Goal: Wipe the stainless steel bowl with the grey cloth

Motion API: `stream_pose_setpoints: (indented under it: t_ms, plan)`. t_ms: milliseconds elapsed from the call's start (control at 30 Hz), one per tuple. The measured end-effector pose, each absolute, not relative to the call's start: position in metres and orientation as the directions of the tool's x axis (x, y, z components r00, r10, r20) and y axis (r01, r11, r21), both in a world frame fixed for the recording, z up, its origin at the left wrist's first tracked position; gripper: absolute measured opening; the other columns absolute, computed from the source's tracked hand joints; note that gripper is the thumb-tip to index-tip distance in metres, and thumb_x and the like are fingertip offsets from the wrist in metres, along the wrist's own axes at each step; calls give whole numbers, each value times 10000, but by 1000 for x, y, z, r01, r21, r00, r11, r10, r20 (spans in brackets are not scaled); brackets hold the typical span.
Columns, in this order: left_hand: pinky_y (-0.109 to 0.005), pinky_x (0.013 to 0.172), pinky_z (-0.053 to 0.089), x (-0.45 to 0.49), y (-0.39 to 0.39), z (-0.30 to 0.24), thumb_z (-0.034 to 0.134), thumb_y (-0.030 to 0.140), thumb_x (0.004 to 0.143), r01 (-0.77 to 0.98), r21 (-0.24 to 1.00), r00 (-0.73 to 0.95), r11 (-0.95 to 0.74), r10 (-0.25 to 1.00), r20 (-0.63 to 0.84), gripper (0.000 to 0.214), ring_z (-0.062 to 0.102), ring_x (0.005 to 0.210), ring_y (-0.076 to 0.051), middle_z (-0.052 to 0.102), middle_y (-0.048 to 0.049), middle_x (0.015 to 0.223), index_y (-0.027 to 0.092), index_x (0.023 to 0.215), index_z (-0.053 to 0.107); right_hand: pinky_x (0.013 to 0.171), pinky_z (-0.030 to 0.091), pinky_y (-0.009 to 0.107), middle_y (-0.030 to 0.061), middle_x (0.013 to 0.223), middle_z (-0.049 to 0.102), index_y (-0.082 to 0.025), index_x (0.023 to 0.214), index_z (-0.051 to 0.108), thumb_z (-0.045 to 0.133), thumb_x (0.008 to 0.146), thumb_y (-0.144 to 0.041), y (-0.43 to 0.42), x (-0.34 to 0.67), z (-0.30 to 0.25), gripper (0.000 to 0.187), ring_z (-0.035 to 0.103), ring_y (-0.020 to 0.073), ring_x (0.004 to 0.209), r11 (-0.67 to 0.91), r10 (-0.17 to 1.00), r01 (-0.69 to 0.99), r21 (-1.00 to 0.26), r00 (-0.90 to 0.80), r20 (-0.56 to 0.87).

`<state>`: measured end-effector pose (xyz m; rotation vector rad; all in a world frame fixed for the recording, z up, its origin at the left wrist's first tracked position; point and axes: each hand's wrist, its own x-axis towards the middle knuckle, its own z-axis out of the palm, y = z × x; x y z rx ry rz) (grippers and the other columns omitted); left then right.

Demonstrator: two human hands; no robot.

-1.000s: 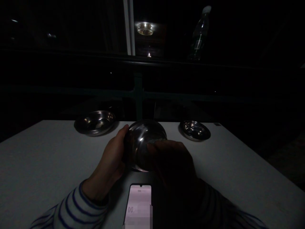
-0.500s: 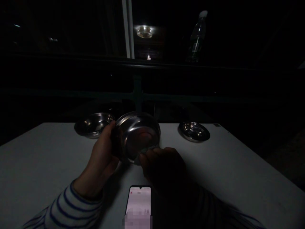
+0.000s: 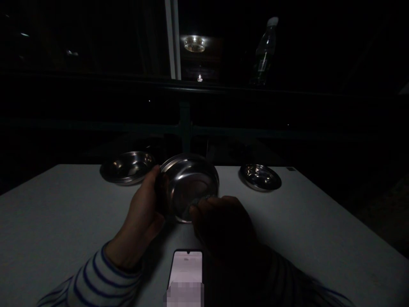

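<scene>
A shiny steel bowl (image 3: 191,181) is held tilted above the table, its rounded underside facing me. My left hand (image 3: 143,213) grips its left edge, with the thumb up along the rim. Against the lower part of the underside, my right hand (image 3: 220,221) is closed on a steel wool scrubber (image 3: 209,197). Only a glinting, mesh-like edge of the scrubber shows above the fingers; deep shadow covers most of this hand.
Stacked steel bowls (image 3: 128,168) stand at the table's back left. Another steel dish (image 3: 260,177) sits at the back right. A lit phone (image 3: 185,270) lies on the white table (image 3: 79,209) near me. Beyond, a plastic bottle (image 3: 265,53) stands on a dark ledge.
Both hands and the tilted bowl have shifted slightly to the right. The scrubber still touches the bowl's underside, and both grips are kept.
</scene>
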<state>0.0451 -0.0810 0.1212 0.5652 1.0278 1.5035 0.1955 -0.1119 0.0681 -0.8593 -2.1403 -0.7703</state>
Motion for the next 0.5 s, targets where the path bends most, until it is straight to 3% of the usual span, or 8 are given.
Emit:
stream_pose_setpoints:
  t_ms: [133, 300, 500]
  plan:
    - [-193, 418, 448, 47, -83, 124, 569, 278, 761, -530, 846, -195, 54, 963, -184, 129, 564, 470, -107, 613, 24, 571, 158, 746, 611, 690, 364, 342, 3, 809, 618, -165, 967, 547, 504, 830, -150, -111, 200, 76, 144, 514, 144, 760, 631, 291, 720, 289, -566, 772]
    - [-208, 449, 481, 45, -83, 123, 579, 253, 761, -542, 836, -223, 89, 943, -245, 85, 587, 492, -111, 635, 26, 615, 176, 758, 614, 699, 358, 335, 42, 871, 632, -132, 956, 562, 504, 843, -160, -108, 214, 89, 130, 497, 171, 845, 533, 296, 790, 305, -511, 807]
    - [-216, 432, 485, 45, -80, 123, 547, 289, 798, -510, 856, -225, 85, 947, -228, 163, 596, 486, -125, 645, 2, 613, 149, 803, 630, 707, 348, 341, 28, 877, 627, -151, 950, 562, 444, 844, -148, -111, 207, 82, 158, 488, 156, 777, 617, 304, 729, 295, -568, 765]
